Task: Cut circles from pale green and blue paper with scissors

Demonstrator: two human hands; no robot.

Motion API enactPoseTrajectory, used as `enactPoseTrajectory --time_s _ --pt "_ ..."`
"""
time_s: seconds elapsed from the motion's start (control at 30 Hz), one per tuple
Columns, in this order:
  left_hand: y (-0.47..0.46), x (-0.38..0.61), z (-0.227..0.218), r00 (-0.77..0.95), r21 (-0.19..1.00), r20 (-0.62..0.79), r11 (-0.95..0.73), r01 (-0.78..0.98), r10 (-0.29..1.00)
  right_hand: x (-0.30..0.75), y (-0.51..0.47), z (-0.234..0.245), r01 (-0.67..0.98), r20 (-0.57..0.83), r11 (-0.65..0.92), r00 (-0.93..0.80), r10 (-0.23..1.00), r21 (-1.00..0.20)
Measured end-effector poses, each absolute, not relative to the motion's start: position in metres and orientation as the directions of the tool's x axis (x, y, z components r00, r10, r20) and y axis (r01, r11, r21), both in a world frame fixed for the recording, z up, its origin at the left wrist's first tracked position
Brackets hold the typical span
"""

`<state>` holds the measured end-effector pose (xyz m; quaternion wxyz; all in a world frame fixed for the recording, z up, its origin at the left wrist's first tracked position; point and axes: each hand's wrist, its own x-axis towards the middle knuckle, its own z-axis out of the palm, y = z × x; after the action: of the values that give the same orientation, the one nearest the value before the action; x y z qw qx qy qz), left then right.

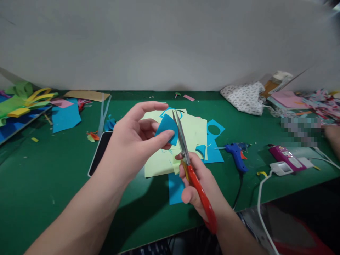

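The left hand (132, 141) holds a blue paper piece (166, 128) up over the table (53, 184). The thumb presses on the front of the piece and the bent fingers (147, 125) sit behind it, so the piece is pinched tight between them. The first finger is stretched out above the piece and does not touch it. The right hand (198, 186) holds the scissors (191, 175) by the red handles, with its fingers closed around them. The 2 shiny blades point up and away from the right fingers. They look almost shut, and they lie right along the edge of the blue paper piece, on the far side from the left thumb. Under both hands lies yellow paper (195, 129) with round bits cut out. A blue sheet (215, 141) with a hole in it pokes out past the blades. A blue glue gun (237, 156) lies near the right fingers, on their outer side. A phone (100, 150) lies flat under the left wrist. A white plug (281, 168) with a wire sits further out past the glue gun. A spotted cloth (245, 97) lies far from the fingers by the wall.
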<state>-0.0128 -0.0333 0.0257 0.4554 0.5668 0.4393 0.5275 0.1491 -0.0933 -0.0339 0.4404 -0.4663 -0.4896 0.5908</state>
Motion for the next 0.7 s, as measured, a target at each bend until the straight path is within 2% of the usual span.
enactPoseTrajectory --time_s 0.13,0.3,0.53,0.7 --pt "-0.034 -0.012 0.026 0.068 0.981 0.190 -0.192 0.011 0.979 0.151 -0.095 -0.036 -0.125 -0.121 -0.151 -0.220 0.968 -0.981" --pt "-0.035 -0.010 0.027 0.078 0.984 0.180 -0.180 -0.006 0.981 0.151 -0.094 -0.032 -0.104 -0.108 -0.134 -0.223 0.969 -0.986" --pt "-0.034 -0.009 0.026 0.076 0.978 0.203 -0.197 -0.071 0.976 0.148 -0.092 -0.022 -0.096 -0.199 -0.223 -0.215 0.956 -0.970" --pt "-0.032 -0.009 0.023 0.076 0.971 0.226 -0.219 -0.091 0.971 0.150 -0.094 -0.034 -0.083 -0.122 -0.143 -0.218 0.968 -0.986"
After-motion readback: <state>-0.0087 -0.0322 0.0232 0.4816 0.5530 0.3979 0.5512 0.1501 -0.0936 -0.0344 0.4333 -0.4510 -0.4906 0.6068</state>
